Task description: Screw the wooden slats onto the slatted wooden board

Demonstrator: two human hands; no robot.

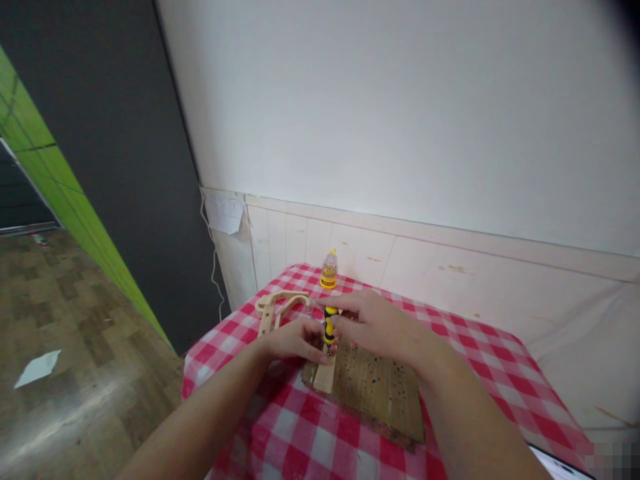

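While both hands meet over a checked tablecloth [480, 353], the grip sits on a yellow and black screwdriver [329, 325] that stands upright; far to the left of it a scrap of paper [37, 368] lies on the floor; just left of the grip, behind the left hand [295, 340], curved wooden pieces [277, 307] rest on the cloth; the left hand's fingers are curled together at the screwdriver's lower end, though whether they pinch the shaft or only steady it I cannot tell; behind the grip stands a small yellow bit holder [329, 270]; directly below it a pale wooden strip [325, 378] lies on a brown board [380, 393]; the right hand [373, 323] comes in from the right, its fingertips pinching the handle.
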